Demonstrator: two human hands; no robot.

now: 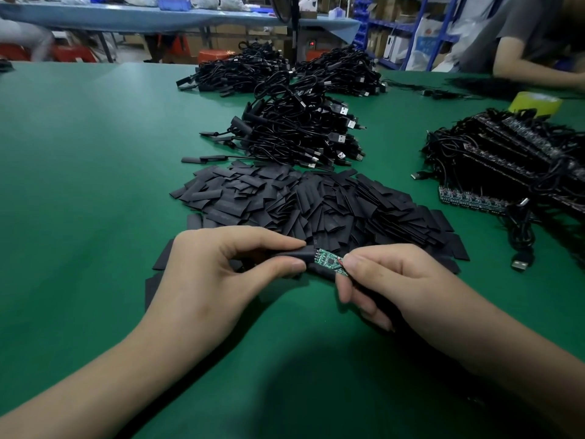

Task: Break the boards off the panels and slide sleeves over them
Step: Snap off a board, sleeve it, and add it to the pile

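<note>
now, l hand (205, 274) pinches black sleeve (292, 255), r hand (402, 280) pinches green board (329, 261), board tip prob in sleeve

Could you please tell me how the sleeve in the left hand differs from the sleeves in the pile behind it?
The held sleeve looks rounded open into a tube; the pile of sleeves lies pressed flat. The left hand pinches the held sleeve, with the green board at its mouth; the pile's sleeves lie loose on the table. Both are black.
</note>
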